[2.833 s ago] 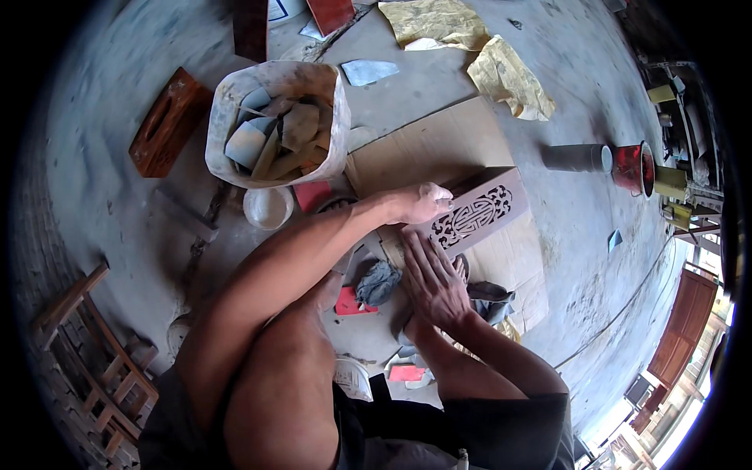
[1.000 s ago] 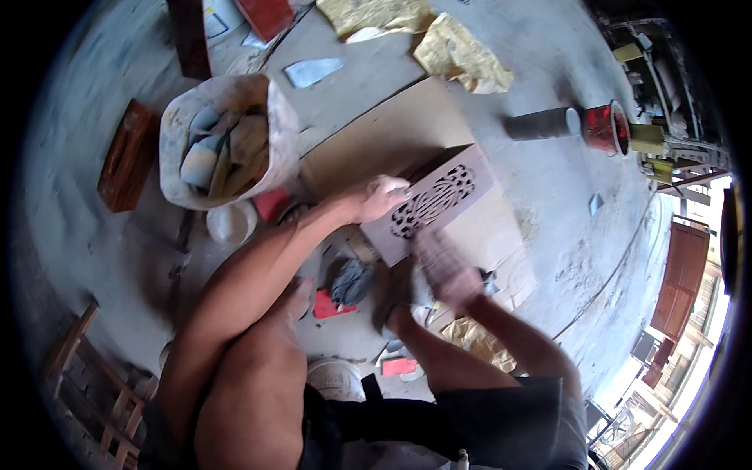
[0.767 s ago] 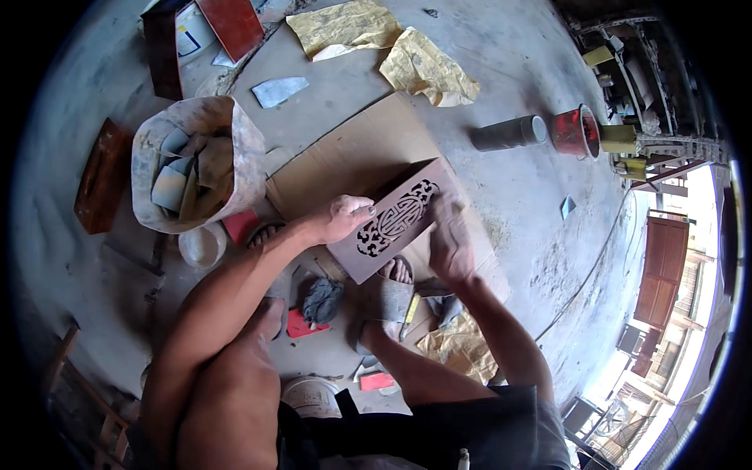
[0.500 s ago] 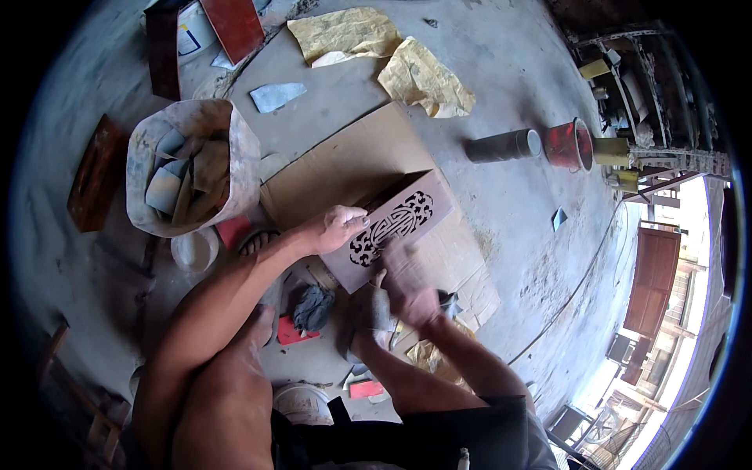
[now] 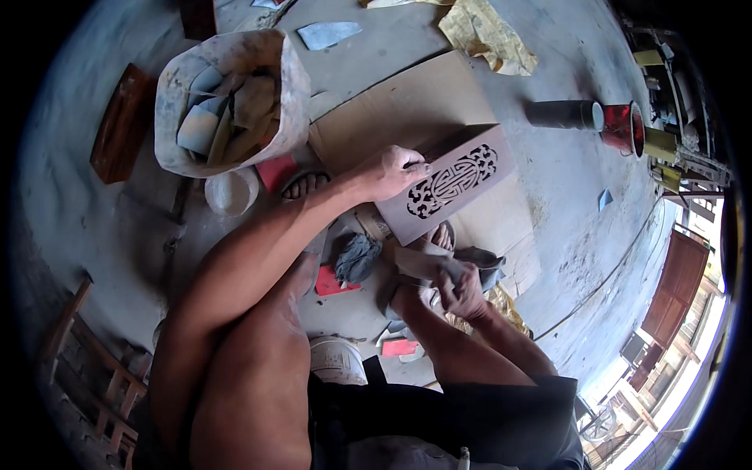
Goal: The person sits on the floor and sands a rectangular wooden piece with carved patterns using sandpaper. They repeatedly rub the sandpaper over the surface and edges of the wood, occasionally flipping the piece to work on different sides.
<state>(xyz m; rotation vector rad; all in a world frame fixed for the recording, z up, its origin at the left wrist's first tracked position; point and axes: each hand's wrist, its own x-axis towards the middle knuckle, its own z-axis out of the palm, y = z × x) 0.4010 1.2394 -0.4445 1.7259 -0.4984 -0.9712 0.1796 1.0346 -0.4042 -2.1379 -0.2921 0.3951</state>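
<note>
A brown wooden box (image 5: 403, 223) with a cut-out scroll pattern on its side rests tilted on a flat sheet of cardboard (image 5: 415, 94). My left hand (image 5: 398, 172) grips its upper left edge, fingers curled over the rim. Below the box, near my right foot, my right hand (image 5: 460, 291) is closed around a flat greyish-brown piece (image 5: 419, 265) that looks like sandpaper. The piece is apart from the carved face. Most of the box's inside is hidden.
A whitish bin (image 5: 168, 129) full of scraps stands at left, beside a small white tub (image 5: 232, 193). A dark cloth (image 5: 358, 258) lies on a red pad (image 5: 333, 283) between my feet. Far right are a grey cylinder (image 5: 560, 114) and a red bucket (image 5: 623, 129). Yellowish paper (image 5: 489, 35) lies beyond the cardboard.
My right hand has drawn back from the carved face toward my right foot. My left hand still holds the box's edge. The whole view has shifted, so things appear further right and higher.
</note>
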